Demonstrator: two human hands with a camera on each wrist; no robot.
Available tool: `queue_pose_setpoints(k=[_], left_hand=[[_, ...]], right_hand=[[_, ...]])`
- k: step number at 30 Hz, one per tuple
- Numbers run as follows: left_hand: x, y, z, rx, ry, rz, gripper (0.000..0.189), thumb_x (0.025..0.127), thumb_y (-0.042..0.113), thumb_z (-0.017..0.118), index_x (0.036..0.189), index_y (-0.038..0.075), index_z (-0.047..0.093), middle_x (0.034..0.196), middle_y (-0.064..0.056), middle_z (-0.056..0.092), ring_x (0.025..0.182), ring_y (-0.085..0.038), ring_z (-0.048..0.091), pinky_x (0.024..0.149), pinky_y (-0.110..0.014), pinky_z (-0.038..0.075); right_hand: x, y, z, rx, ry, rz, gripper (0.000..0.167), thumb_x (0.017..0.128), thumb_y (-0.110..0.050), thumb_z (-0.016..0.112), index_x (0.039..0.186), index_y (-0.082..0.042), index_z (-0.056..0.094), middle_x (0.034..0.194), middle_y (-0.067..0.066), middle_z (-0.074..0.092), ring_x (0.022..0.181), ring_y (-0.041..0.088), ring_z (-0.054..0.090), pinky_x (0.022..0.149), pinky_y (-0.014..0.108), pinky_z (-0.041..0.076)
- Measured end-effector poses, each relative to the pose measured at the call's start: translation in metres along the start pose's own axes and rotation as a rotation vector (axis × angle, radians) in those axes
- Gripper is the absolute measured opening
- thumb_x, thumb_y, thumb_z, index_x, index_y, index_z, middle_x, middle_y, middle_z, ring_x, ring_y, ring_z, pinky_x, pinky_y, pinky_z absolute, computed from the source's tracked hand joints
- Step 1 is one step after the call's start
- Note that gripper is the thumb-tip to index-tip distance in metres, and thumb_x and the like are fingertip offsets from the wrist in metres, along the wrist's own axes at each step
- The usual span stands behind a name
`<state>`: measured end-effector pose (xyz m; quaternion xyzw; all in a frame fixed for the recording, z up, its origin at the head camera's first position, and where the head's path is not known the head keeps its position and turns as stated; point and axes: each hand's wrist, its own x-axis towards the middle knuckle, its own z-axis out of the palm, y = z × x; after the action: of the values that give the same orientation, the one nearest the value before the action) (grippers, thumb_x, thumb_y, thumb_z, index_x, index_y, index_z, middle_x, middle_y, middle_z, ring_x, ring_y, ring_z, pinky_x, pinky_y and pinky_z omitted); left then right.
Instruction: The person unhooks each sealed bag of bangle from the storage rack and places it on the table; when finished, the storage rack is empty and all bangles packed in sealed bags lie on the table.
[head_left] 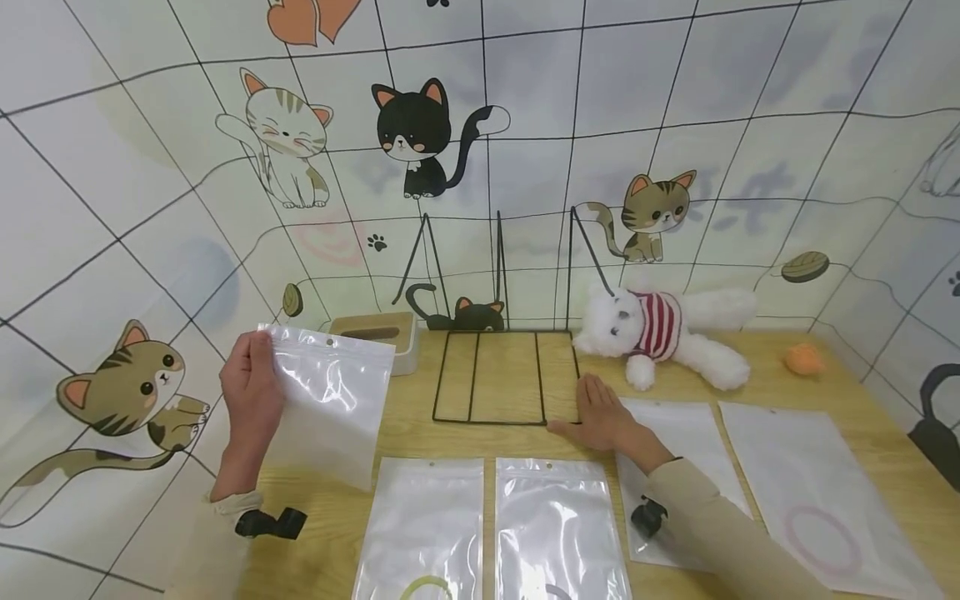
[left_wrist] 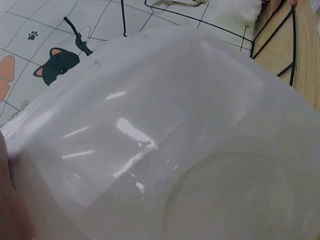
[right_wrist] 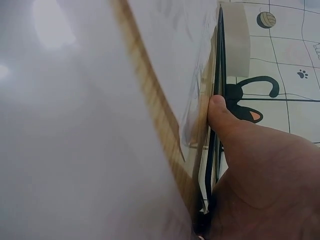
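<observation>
My left hand point(head_left: 253, 392) is raised at the left and pinches a white translucent zip bag point(head_left: 330, 408) by its top left corner. In the left wrist view a faint ring point(left_wrist: 172, 195) shows through that bag's film. A black wire rack point(head_left: 506, 423) stands on the table at the back, its pointed uprights against the wall. My right hand point(head_left: 603, 417) rests on the rack's front right corner with straight fingers. In the right wrist view its thumb point(right_wrist: 220, 112) lies against a black wire.
Several flat zip bags lie along the front: one with a yellow-green ring point(head_left: 426, 587), another with a pink ring point(head_left: 823, 542). A white plush toy point(head_left: 660, 329) in a striped top lies right of the rack. An orange lump point(head_left: 804, 359) and a white-rimmed box point(head_left: 405, 358) flank the back.
</observation>
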<state>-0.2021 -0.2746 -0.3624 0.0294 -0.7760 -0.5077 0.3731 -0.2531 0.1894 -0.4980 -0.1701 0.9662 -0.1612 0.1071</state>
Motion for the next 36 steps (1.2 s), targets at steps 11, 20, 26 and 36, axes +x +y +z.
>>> queue_pose_setpoints(k=[11,20,26,36], left_hand=[[-0.004,-0.043,-0.019,0.343,-0.124,-0.314,0.056,0.106,0.051,0.028,0.118,0.007,0.059,0.097,-0.011,0.057,0.08,-0.019,0.051,0.062,-0.024,0.042],[-0.008,-0.093,-0.017,0.575,-0.164,-0.232,0.055,0.109,0.039,0.027,0.119,-0.003,0.06,0.098,-0.025,0.063,0.081,-0.038,0.056,0.065,-0.04,0.037],[-0.014,-0.12,-0.022,0.652,-0.208,-0.314,0.056,0.106,0.043,0.037,0.13,-0.004,0.056,0.108,-0.027,0.062,0.088,-0.042,0.059,0.064,-0.043,0.039],[-0.02,-0.141,-0.014,0.712,-0.505,-0.413,0.073,0.097,0.036,0.055,0.146,-0.012,0.03,0.142,-0.039,0.041,0.126,-0.055,0.046,0.1,-0.063,0.042]], right_hand=[[-0.001,0.0,0.0,0.01,-0.015,-0.007,0.108,0.096,-0.063,0.051,0.15,0.02,0.009,0.159,0.04,0.005,0.15,0.052,0.004,0.122,0.061,0.008],[0.0,0.002,0.003,0.002,-0.012,-0.006,0.11,0.095,-0.066,0.049,0.151,0.019,0.008,0.16,0.038,0.004,0.151,0.05,0.004,0.123,0.06,0.008],[0.001,0.001,0.003,0.002,-0.022,-0.004,0.11,0.095,-0.066,0.049,0.151,0.019,0.007,0.16,0.038,0.003,0.151,0.05,0.003,0.123,0.059,0.007],[0.001,0.0,0.0,0.013,-0.008,0.001,0.11,0.095,-0.065,0.05,0.151,0.019,0.008,0.16,0.038,0.004,0.151,0.05,0.003,0.122,0.06,0.007]])
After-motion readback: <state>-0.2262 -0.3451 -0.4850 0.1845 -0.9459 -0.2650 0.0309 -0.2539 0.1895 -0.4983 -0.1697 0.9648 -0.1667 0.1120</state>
